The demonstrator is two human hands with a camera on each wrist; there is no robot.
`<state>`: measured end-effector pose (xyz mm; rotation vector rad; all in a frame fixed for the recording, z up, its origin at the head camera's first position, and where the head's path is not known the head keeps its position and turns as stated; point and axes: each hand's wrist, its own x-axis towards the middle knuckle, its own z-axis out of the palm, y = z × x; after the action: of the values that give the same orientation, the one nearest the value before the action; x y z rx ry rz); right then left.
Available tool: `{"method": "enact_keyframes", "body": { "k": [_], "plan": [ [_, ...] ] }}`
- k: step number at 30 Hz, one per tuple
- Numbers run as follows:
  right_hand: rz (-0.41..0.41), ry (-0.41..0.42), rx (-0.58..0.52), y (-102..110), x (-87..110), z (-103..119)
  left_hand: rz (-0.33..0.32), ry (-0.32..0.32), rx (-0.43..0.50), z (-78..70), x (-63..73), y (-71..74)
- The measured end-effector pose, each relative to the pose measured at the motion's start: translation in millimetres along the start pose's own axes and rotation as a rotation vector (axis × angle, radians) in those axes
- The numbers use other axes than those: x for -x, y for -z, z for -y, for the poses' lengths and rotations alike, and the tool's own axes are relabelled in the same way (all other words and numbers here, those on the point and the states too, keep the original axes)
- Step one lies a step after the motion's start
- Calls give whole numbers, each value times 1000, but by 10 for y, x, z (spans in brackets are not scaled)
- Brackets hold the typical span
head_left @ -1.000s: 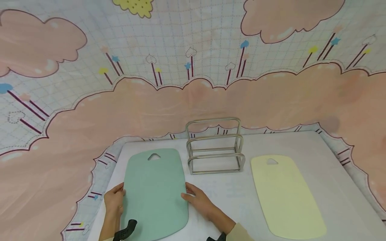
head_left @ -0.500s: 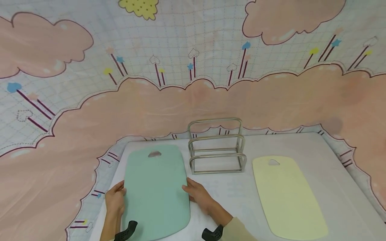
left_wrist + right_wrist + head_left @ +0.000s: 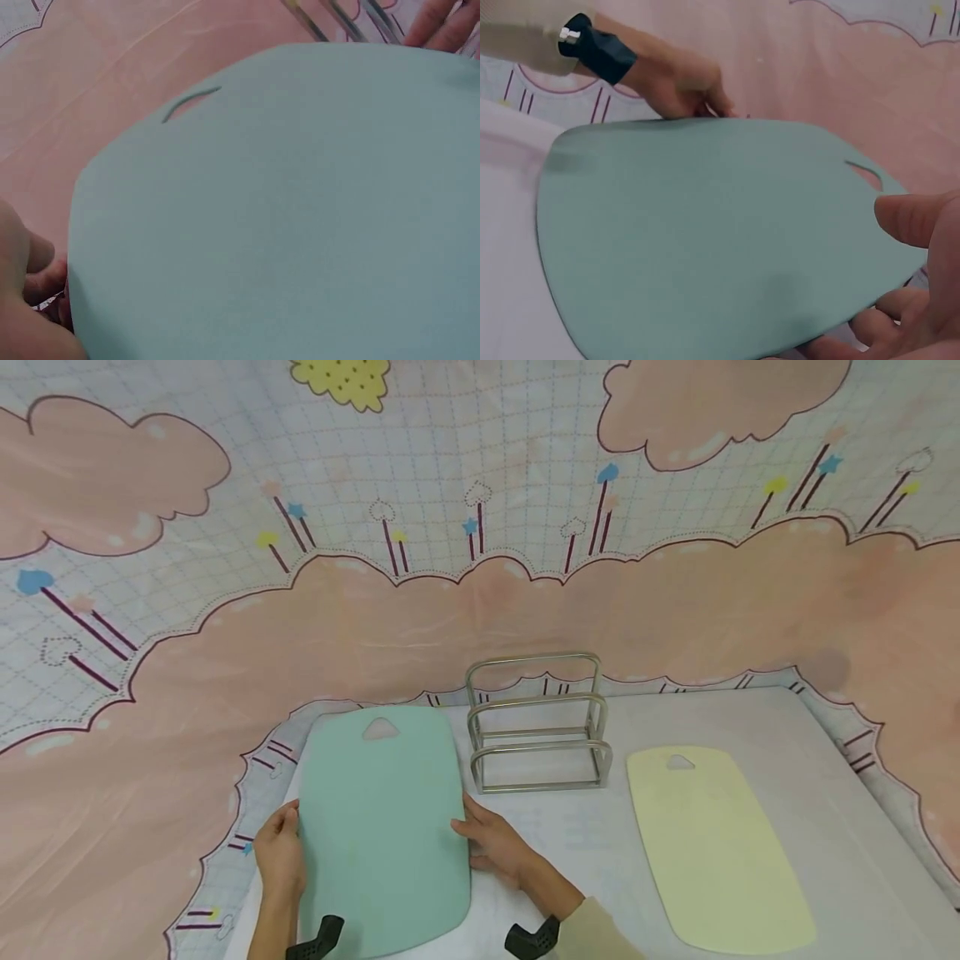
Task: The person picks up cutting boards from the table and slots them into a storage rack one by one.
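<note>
A mint-green cutting board (image 3: 384, 835) with a triangular handle hole is held between both hands on the left side of the table, its far end raised towards the backdrop. My left hand (image 3: 281, 853) grips its left long edge, fingers reaching behind it. On the opposite long edge, my right hand (image 3: 497, 845) pinches the board, thumb on the front face and fingers (image 3: 885, 319) underneath. In the right wrist view the board's near end lies over the white table. To the right, a pale yellow cutting board (image 3: 716, 852) lies flat.
Behind and between the boards stands a metal wire rack (image 3: 538, 743) with upright loops. The white table (image 3: 810, 777) meets a patterned cloth backdrop (image 3: 525, 618) at the rear and sides. Black camera mounts (image 3: 532, 938) sit on both wrists.
The green board's far end has tilted up and shifted away from me, held in both hands. Both hands have risen slightly in the head view. The yellow board and rack stay put.
</note>
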<state>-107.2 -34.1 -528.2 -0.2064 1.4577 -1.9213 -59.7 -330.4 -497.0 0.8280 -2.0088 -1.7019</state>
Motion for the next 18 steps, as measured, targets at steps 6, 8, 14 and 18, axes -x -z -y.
{"method": "enact_keyframes", "body": {
  "k": [6, 8, 14, 18],
  "plan": [
    [16, 52, 71, -71, 11, 136, -44, -54, 53, -45, 1, -11],
    [13, 69, 95, -91, 14, 174, -45, -90, 85, -55, 0, -8],
    [-25, 87, 111, -137, 25, 246, -60, -220, 60, -119, 21, -28],
    [-55, 99, 121, -148, 30, 314, -97, -295, -4, -141, 19, -49]
  ]
}}
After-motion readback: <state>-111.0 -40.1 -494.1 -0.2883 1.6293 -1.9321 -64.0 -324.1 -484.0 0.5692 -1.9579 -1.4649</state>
